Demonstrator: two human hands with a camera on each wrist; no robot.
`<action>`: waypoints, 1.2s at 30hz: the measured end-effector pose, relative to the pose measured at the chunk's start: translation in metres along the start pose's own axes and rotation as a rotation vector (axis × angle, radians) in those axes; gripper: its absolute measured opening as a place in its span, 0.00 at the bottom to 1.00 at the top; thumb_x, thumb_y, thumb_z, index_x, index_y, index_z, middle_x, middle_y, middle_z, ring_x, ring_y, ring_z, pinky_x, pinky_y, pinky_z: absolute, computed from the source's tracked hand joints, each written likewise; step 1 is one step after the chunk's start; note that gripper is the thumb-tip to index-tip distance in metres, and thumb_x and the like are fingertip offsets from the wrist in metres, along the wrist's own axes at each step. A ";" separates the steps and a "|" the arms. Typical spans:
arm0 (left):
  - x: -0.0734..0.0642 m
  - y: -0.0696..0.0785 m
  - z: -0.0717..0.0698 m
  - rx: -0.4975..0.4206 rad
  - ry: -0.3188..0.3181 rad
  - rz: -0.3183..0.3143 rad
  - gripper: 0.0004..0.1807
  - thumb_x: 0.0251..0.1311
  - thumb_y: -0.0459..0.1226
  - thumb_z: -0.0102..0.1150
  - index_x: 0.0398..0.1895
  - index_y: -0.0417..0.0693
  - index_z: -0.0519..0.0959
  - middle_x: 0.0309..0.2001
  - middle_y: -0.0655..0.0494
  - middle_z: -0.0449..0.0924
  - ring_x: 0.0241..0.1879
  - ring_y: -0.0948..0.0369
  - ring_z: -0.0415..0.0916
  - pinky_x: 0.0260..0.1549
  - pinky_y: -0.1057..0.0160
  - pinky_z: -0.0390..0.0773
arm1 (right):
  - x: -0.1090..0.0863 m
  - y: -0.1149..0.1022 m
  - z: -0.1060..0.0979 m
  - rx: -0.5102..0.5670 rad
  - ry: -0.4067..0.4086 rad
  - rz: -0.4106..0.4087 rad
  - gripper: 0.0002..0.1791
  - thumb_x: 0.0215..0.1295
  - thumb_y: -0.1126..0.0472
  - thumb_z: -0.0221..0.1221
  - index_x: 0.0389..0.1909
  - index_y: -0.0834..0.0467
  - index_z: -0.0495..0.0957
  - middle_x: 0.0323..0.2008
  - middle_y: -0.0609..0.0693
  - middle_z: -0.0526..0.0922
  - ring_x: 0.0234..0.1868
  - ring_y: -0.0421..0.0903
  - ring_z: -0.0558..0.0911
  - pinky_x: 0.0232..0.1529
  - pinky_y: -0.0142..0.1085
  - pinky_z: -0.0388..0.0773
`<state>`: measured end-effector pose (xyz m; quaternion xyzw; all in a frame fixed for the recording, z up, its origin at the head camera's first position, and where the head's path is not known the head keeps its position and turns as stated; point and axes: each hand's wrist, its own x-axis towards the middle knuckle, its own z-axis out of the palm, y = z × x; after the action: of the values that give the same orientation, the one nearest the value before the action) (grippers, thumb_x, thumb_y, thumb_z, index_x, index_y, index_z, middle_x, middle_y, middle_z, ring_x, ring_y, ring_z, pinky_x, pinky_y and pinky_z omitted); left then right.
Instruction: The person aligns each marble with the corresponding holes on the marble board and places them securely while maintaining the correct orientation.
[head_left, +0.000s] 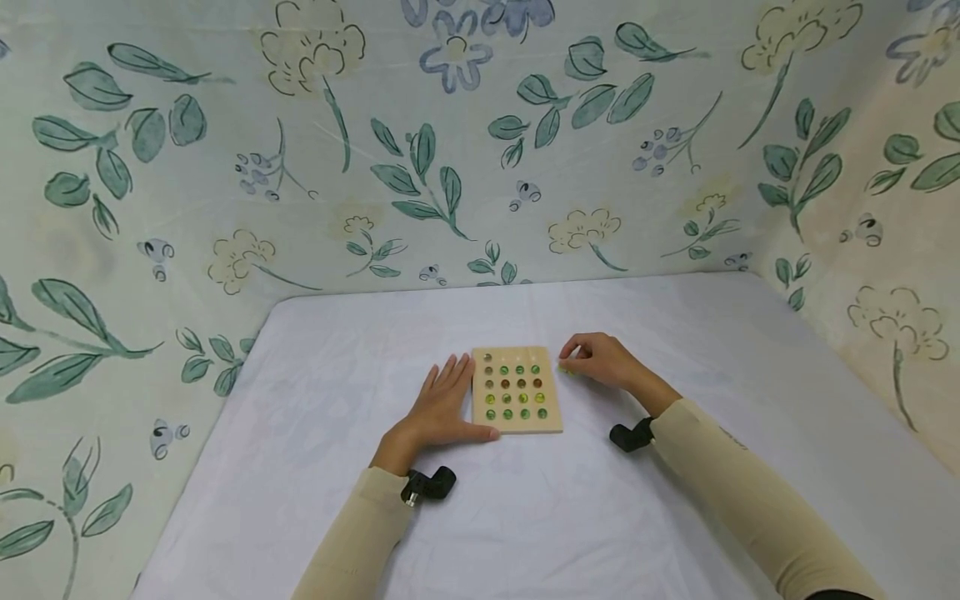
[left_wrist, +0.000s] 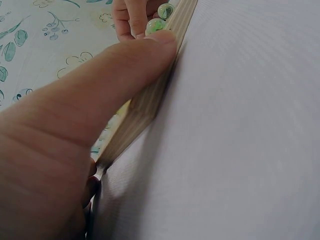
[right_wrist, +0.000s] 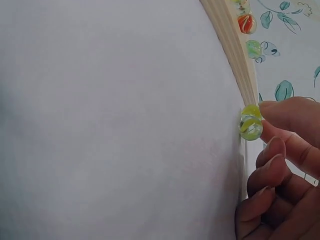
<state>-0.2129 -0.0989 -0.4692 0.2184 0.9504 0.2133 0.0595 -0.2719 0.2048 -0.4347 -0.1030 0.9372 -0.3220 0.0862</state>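
A square wooden board lies on the white-covered table, with rows of glass marbles set in it. Its lower rows are full of green, yellow and reddish marbles; the top row shows one marble at the left. My left hand rests along the board's left side, fingers extended, the thumb against its near edge. Just beyond the right edge, my right hand pinches clear yellow-green marbles between thumb and forefinger. Two overlap at those fingertips in the right wrist view, and the other fingers are curled.
A white cloth covers the table around the board. Floral fabric hangs behind the table and along both sides. Each wrist carries a small black camera.
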 end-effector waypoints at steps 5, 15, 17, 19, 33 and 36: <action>-0.001 0.000 -0.001 -0.002 -0.002 -0.005 0.70 0.38 0.73 0.61 0.77 0.47 0.39 0.77 0.54 0.35 0.76 0.57 0.28 0.71 0.53 0.29 | 0.000 0.001 0.001 -0.005 0.004 0.003 0.10 0.63 0.54 0.63 0.41 0.55 0.81 0.23 0.49 0.73 0.26 0.45 0.71 0.25 0.33 0.67; -0.003 -0.001 0.000 0.001 -0.012 -0.008 0.71 0.38 0.74 0.60 0.77 0.47 0.38 0.77 0.54 0.34 0.76 0.58 0.28 0.71 0.54 0.29 | -0.001 0.001 0.004 -0.014 0.003 0.010 0.09 0.62 0.54 0.64 0.39 0.54 0.82 0.24 0.49 0.74 0.27 0.45 0.71 0.25 0.33 0.68; -0.003 -0.001 0.000 0.002 -0.012 -0.007 0.71 0.38 0.74 0.60 0.77 0.46 0.38 0.77 0.54 0.34 0.76 0.58 0.28 0.71 0.54 0.29 | -0.002 0.001 0.004 -0.018 -0.002 0.002 0.09 0.62 0.54 0.64 0.39 0.55 0.82 0.24 0.49 0.74 0.26 0.45 0.71 0.25 0.33 0.68; -0.002 -0.001 0.001 0.000 -0.009 -0.006 0.71 0.38 0.74 0.60 0.77 0.46 0.39 0.77 0.54 0.34 0.76 0.58 0.28 0.71 0.54 0.29 | -0.002 0.001 0.005 -0.018 0.001 0.001 0.09 0.61 0.54 0.64 0.38 0.54 0.82 0.24 0.49 0.74 0.26 0.45 0.71 0.25 0.33 0.68; 0.000 -0.001 0.001 0.004 -0.006 -0.004 0.70 0.39 0.74 0.60 0.77 0.47 0.39 0.77 0.54 0.35 0.76 0.57 0.28 0.71 0.53 0.29 | -0.003 -0.001 0.005 -0.036 0.006 -0.003 0.09 0.61 0.55 0.65 0.37 0.55 0.81 0.23 0.49 0.74 0.26 0.45 0.71 0.26 0.34 0.68; 0.001 -0.001 0.002 0.003 -0.002 0.000 0.70 0.39 0.73 0.60 0.77 0.47 0.39 0.77 0.54 0.35 0.76 0.57 0.28 0.71 0.53 0.29 | -0.002 -0.001 0.005 -0.044 0.010 -0.003 0.09 0.61 0.54 0.65 0.37 0.55 0.81 0.23 0.49 0.74 0.26 0.45 0.72 0.26 0.34 0.68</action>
<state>-0.2137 -0.0990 -0.4713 0.2184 0.9507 0.2117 0.0601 -0.2685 0.2013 -0.4381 -0.1046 0.9442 -0.3021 0.0788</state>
